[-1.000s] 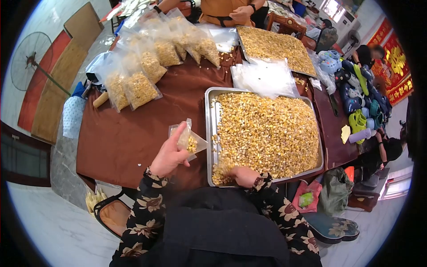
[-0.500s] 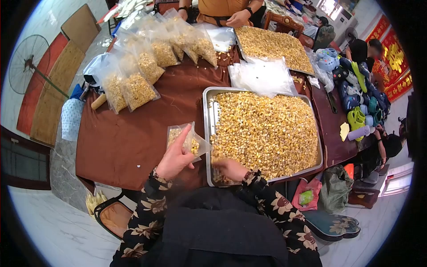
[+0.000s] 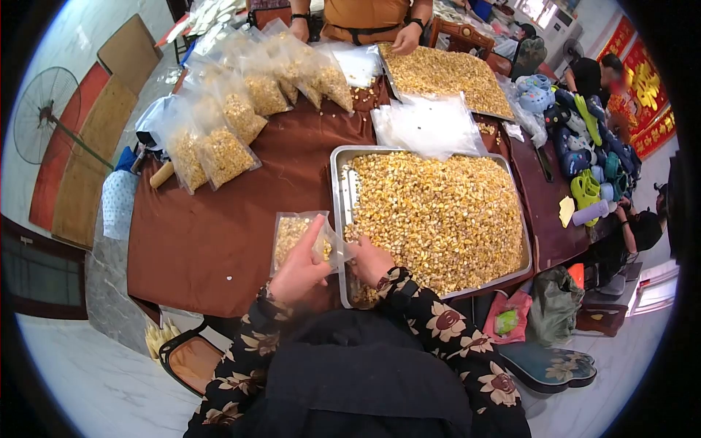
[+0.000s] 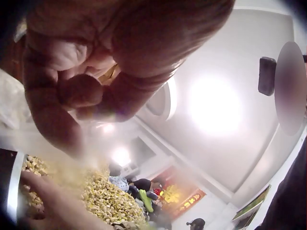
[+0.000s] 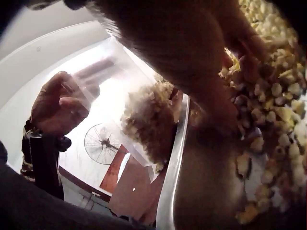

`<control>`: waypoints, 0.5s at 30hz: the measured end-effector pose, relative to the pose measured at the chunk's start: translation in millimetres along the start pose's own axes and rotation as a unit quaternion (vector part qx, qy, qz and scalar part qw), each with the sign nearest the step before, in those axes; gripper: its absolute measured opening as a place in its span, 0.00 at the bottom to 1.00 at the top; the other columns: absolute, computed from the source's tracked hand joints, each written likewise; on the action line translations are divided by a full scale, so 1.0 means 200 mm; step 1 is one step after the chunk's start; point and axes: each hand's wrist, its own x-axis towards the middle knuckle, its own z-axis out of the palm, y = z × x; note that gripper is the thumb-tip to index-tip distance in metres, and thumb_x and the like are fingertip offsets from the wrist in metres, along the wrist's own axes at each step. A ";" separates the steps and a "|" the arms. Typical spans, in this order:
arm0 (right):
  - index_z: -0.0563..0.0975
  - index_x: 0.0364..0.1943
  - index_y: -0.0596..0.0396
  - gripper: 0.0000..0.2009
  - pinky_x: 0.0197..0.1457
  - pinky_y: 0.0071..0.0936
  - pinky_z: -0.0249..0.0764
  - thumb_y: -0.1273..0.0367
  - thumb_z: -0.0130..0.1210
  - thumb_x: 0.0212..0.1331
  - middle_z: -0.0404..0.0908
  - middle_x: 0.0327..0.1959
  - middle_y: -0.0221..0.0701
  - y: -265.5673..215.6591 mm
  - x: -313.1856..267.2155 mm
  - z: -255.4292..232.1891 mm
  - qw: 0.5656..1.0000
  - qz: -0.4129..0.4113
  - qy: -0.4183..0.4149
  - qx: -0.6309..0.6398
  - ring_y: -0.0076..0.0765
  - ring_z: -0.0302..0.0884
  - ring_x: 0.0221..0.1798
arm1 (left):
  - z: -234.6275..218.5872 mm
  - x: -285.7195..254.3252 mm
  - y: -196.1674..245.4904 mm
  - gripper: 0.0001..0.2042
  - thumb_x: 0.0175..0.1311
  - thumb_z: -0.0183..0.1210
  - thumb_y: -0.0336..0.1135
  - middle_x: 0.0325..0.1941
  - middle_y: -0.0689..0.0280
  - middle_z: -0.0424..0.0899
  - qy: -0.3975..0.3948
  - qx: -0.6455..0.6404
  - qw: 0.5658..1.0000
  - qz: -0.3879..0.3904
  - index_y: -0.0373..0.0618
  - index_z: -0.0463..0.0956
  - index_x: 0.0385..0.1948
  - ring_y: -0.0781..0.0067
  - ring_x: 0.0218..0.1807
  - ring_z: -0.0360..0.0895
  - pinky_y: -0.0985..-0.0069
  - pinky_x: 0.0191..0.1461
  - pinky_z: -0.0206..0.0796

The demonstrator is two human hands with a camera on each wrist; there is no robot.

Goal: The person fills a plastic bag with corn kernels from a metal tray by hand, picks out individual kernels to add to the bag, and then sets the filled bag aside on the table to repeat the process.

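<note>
A small clear bag (image 3: 286, 235), part filled with corn kernels, is gripped by the left hand (image 3: 298, 271), its index finger stretched along the bag. That hand's other fingers look curled in the left wrist view (image 4: 96, 62). The bag's mouth points right, over the left rim of a metal tray (image 3: 337, 197) heaped with corn kernels (image 3: 438, 219). Beside that mouth is the right hand (image 3: 371, 263). The right wrist view shows its curled fingers (image 5: 247, 60) among kernels, with the bag (image 5: 148, 117) to their left; its palm side is partly hidden.
Filled bags (image 3: 226, 153) stand at the back left. Empty clear bags (image 3: 427, 128) lie behind the tray, near a second corn tray (image 3: 453, 77). A person (image 3: 369, 18) stands across the table. Shoes (image 3: 584, 186) and a purple bottle (image 3: 590, 213) are at the right.
The right hand has moved left through the kernels to the tray's left edge, near the bag's mouth. The left hand and bag have shifted slightly down and right.
</note>
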 end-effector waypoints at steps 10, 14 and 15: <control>0.77 0.34 0.56 0.07 0.33 0.30 0.71 0.71 0.56 0.50 0.78 0.23 0.36 0.11 -0.11 -0.28 0.955 0.059 0.059 0.286 0.35 0.76 0.29 | 0.12 0.08 -0.20 0.41 0.49 0.53 0.23 0.31 0.61 0.78 0.010 0.192 0.975 0.114 0.45 0.44 0.69 0.81 0.22 0.70 0.79 0.29 0.69; 0.77 0.35 0.61 0.06 0.23 0.16 0.66 0.71 0.55 0.57 0.76 0.24 0.25 -0.03 -0.15 -0.42 0.886 0.087 0.009 0.456 0.15 0.70 0.21 | 0.16 0.10 -0.15 0.37 0.50 0.54 0.26 0.69 0.43 0.51 -0.014 0.147 0.984 0.104 0.32 0.48 0.65 0.51 0.72 0.47 0.70 0.71 0.46; 0.77 0.37 0.62 0.08 0.24 0.17 0.68 0.71 0.55 0.57 0.77 0.25 0.27 -0.06 -0.15 -0.43 0.882 0.073 0.003 0.465 0.17 0.71 0.22 | 0.16 0.10 -0.15 0.37 0.49 0.54 0.26 0.69 0.42 0.51 -0.014 0.148 0.982 0.115 0.31 0.48 0.65 0.51 0.72 0.47 0.70 0.71 0.46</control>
